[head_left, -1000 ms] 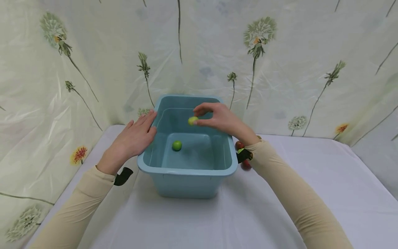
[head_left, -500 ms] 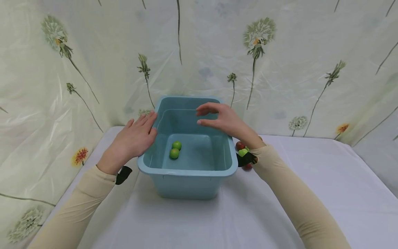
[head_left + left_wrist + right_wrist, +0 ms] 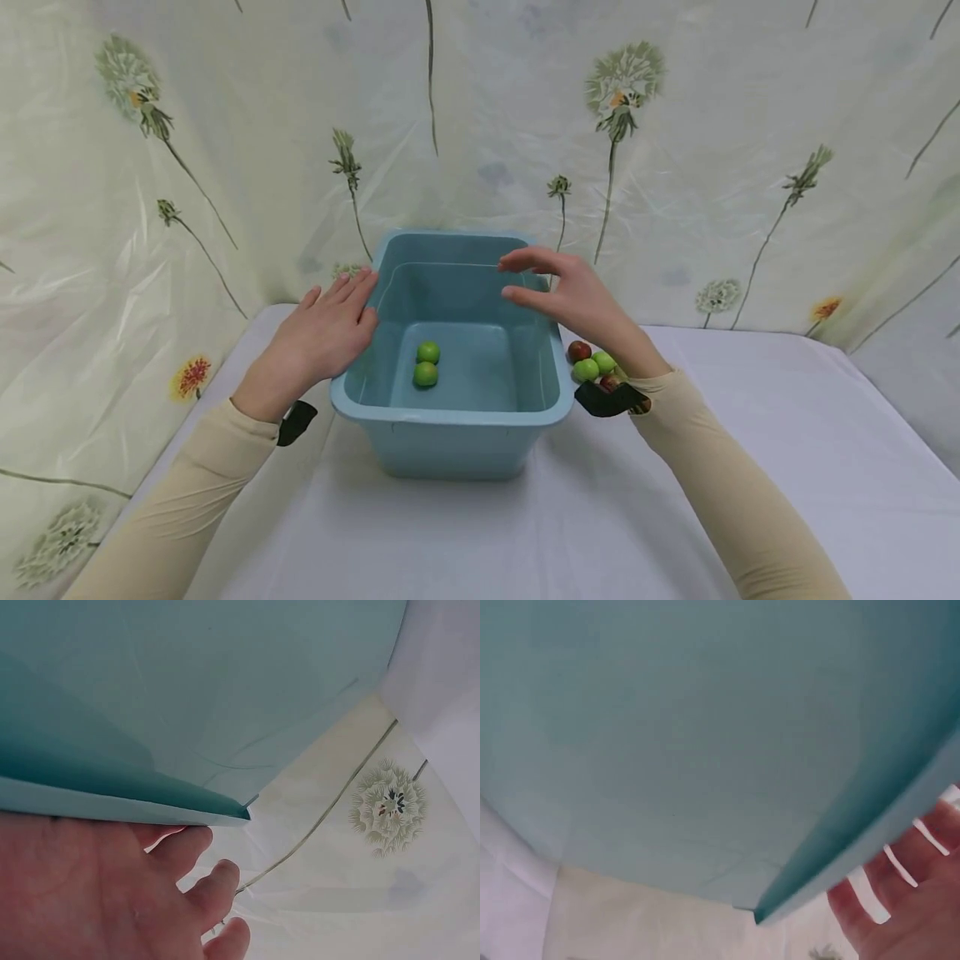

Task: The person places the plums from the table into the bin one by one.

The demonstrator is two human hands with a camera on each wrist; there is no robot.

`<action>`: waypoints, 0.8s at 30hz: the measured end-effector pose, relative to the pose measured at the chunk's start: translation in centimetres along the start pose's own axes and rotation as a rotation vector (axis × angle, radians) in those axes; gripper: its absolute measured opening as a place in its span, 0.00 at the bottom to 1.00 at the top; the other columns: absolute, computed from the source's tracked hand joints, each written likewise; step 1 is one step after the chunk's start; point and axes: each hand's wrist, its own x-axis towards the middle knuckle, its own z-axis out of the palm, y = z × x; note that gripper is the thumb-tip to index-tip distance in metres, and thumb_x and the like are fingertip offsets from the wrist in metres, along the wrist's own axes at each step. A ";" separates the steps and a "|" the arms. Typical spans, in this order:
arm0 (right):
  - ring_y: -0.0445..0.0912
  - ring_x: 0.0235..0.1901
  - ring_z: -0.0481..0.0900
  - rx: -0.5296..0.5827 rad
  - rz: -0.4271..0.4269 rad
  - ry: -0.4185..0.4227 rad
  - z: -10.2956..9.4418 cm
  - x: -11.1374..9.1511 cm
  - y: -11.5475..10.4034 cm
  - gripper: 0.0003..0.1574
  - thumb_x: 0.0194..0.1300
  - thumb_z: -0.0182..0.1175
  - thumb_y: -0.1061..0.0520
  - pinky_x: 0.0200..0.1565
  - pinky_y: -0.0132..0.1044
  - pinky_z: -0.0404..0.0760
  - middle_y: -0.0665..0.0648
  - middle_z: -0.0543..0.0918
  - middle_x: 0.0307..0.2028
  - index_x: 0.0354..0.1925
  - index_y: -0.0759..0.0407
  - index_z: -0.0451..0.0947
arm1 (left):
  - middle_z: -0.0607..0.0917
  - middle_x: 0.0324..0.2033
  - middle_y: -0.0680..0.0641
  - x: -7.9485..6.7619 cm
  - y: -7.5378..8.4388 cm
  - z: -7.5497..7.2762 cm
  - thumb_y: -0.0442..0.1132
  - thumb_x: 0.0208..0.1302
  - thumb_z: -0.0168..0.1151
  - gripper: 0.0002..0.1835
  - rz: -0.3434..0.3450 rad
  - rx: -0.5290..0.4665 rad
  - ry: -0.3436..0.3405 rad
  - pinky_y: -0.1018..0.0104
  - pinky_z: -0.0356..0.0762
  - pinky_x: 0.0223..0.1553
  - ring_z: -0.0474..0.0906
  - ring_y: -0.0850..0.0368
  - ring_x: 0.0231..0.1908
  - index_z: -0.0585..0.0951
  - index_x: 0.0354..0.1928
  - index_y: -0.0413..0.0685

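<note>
Beige at the sleeves (image 3: 735,492), rests flat left hand (image 3: 318,337) on the tub (image 3: 453,446) at nine o'clock, spreads empty right hand (image 3: 573,292) at two, seemingly partway, with two green fruits (image 3: 427,367) inside and remaining fruit (image 3: 591,368) outside at three.

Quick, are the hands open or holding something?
Left hand: open, resting on the blue tub.
Right hand: open, holding nothing, above the tub's right side.

- The table (image 3: 750,483) has a smooth white cloth (image 3: 465,542) on it.
- A blue tub (image 3: 453,450) stands upright on this cloth.
- Just beside its right side lie small red fruits (image 3: 579,351) and green fruits (image 3: 586,370), close together, partly hidden.
</note>
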 end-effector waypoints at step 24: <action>0.47 0.56 0.75 -0.012 0.088 0.199 -3.6 -4.3 3.5 0.25 0.66 0.66 0.50 0.62 0.56 0.66 0.53 0.81 0.55 0.60 0.51 0.78 | 0.48 0.76 0.40 -0.1 -0.1 0.3 0.42 0.77 0.30 0.30 0.021 -0.001 0.022 0.38 0.42 0.69 0.42 0.39 0.74 0.50 0.77 0.39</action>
